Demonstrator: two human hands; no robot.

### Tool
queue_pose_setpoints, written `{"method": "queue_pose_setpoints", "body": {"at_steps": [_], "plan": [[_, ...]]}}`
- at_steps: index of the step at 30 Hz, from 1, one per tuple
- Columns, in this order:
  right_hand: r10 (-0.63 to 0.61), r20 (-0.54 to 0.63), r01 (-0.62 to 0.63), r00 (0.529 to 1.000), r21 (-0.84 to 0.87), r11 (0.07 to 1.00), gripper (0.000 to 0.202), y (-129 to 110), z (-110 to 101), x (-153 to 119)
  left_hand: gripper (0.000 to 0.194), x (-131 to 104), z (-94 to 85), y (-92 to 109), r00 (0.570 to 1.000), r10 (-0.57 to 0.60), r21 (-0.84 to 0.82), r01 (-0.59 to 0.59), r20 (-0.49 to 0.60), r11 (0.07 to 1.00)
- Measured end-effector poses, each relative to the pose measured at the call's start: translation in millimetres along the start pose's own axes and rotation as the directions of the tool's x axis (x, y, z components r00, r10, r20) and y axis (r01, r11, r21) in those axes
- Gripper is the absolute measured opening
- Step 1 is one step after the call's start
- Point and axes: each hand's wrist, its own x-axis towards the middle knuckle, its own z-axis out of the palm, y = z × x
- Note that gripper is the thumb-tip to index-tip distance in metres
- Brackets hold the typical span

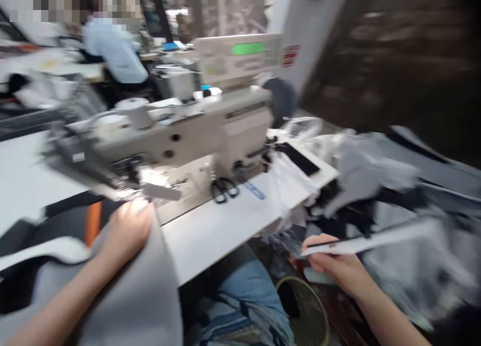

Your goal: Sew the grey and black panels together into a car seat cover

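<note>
At the needle end of a white sewing machine [195, 135], my left hand [130, 226] is closed on the edge of a grey fabric piece [146, 291], which hangs over the table's front edge. Out to the right, beyond the table, my right hand [330, 261] pinches the near end of a long white strip [379, 240] with a dark edge. Black-handled scissors [224, 190] and a blue tool [254, 190] lie on the white table [210, 236] beside the machine. The picture is blurred by motion.
A dark phone-like slab [297, 158] lies at the table's right end. Heaped white and dark fabric [398, 186] fills the right side. Below stands a round mesh basket [326, 311]. Orange and black pieces [93, 223] are at the left. A person in a light shirt [116, 50] sits behind.
</note>
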Motion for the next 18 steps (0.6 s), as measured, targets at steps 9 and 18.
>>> {"method": "queue_pose_setpoints", "body": {"at_steps": [9,18], "plan": [[-0.657,0.644,0.917,0.391,-0.334,0.218,0.027,-50.8,238.0,140.7,0.047,-58.7,0.4,4.4,0.987,0.084,-0.033,-0.080,0.137,0.996],[-0.492,0.735,0.883,0.467,-0.362,0.299,0.029,-37.4,252.7,147.5,0.016,-88.1,-25.5,75.4,0.743,0.667,-0.204,-0.645,0.060,0.737]]}}
